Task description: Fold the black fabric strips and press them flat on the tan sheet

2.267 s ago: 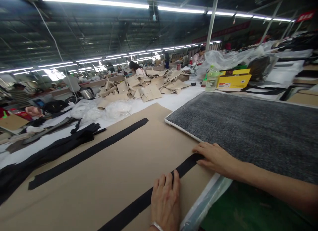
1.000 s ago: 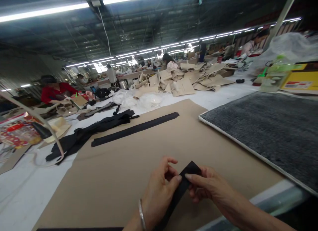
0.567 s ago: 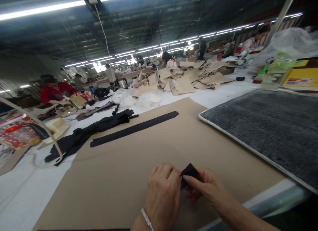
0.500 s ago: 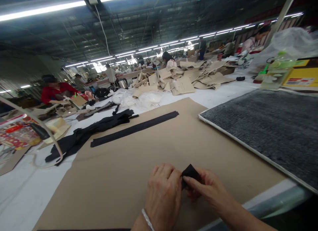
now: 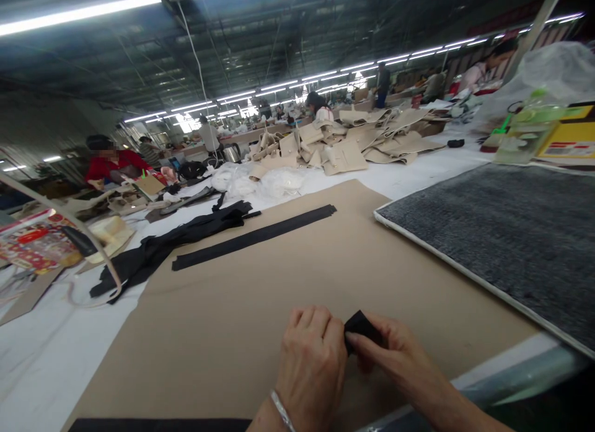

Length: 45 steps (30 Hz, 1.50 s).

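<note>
- no words, numbers or brands can be read.
- on the yellow box (image 5: 574, 131) at the far right, a white label (image 5: 568, 149) with red and dark bands is seen, too blurred to be made out.
- on the red patterned package (image 5: 13, 241) at the left, print is shown, but no lettering can be deciphered.
- on the bottle (image 5: 518, 141) beside the box, only pale marks are seen.

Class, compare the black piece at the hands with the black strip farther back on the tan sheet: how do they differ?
The black piece is pinched in the right hand; no hand touches the black strip. The black piece's visible end is tilted, while the black strip lies flat on the tan sheet. The black piece is partly hidden; the black strip shows end to end. Both look plain black.
</note>
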Tool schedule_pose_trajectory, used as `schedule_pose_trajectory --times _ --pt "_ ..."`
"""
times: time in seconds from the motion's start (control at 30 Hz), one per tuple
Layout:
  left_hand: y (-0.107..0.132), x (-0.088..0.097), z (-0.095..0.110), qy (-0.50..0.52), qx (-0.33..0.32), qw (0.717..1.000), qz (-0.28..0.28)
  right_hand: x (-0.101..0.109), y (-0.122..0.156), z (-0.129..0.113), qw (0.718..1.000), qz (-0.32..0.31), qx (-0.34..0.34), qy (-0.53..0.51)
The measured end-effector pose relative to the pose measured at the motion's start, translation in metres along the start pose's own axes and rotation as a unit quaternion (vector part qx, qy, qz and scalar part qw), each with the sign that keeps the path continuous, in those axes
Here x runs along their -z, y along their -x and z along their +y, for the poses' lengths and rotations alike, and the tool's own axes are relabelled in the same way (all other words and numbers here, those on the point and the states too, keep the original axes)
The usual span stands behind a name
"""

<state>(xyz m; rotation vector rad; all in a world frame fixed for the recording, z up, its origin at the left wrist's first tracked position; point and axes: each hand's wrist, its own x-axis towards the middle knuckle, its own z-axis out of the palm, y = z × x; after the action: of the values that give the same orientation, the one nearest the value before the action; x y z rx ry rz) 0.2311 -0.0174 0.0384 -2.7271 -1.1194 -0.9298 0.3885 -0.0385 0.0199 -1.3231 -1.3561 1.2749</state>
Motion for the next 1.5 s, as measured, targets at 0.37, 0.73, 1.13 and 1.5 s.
schedule_pose_trajectory --times 0.37,0.73,1.13,1.5 --pt "-0.008 0.001 0.000 0.093 0.134 0.987 0.000 -0.002 0.000 0.003 0.991 -0.013 -0.093 -0.100" --pt "-0.019 0.006 0.005 0.077 0.019 0.997 -0.008 -0.001 0.002 -0.005 0.988 -0.016 -0.105 -0.116" --pt "-0.021 -0.002 0.008 -0.031 -0.072 0.996 0.036 0.001 0.003 -0.007 0.991 -0.016 -0.090 -0.095" --pt "-0.015 0.014 0.002 0.108 0.078 0.991 -0.033 0.014 0.007 -0.002 0.986 0.008 -0.102 -0.129"
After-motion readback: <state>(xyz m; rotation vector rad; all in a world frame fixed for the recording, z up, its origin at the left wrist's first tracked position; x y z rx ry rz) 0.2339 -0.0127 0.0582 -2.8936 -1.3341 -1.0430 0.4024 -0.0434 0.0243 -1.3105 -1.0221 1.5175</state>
